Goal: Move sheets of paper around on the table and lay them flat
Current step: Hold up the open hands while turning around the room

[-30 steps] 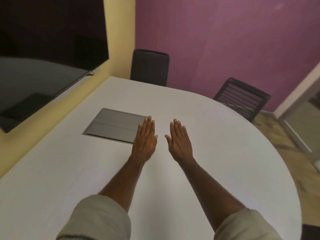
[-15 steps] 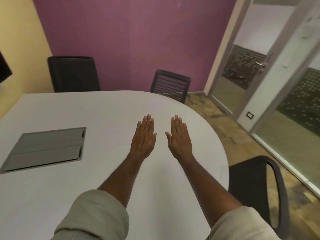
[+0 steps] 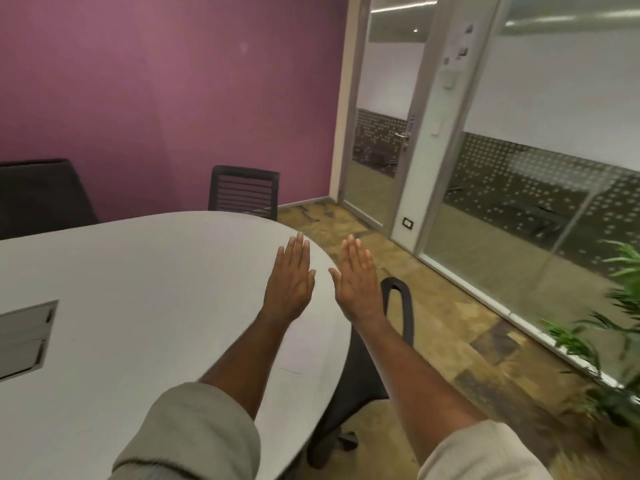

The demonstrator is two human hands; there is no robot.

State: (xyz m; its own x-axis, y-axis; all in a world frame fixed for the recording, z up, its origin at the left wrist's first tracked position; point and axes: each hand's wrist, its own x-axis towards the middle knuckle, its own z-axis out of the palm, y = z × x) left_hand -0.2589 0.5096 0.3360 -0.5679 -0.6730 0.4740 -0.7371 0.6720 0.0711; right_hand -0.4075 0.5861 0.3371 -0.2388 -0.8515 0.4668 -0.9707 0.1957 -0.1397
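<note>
My left hand (image 3: 290, 283) is stretched out flat, palm down, over the right end of the white oval table (image 3: 145, 306), holding nothing. My right hand (image 3: 356, 281) is held flat the same way, beside it and past the table's rounded edge, above a black chair. Both hands have straight fingers kept close together. A faint white sheet of paper (image 3: 298, 348) seems to lie on the table under my left forearm; its edges are hard to make out.
A grey cable hatch (image 3: 24, 337) is set into the table at the left. Black chairs stand at the far side (image 3: 244, 192), far left (image 3: 41, 195) and right edge (image 3: 398, 317). Glass partition and door on the right; a green plant (image 3: 609, 327) near it.
The view has swung to the right: the cable hatch slid to the left edge, and the glass wall and plant came in. My hands kept their flat pose and now reach the table's right edge.
</note>
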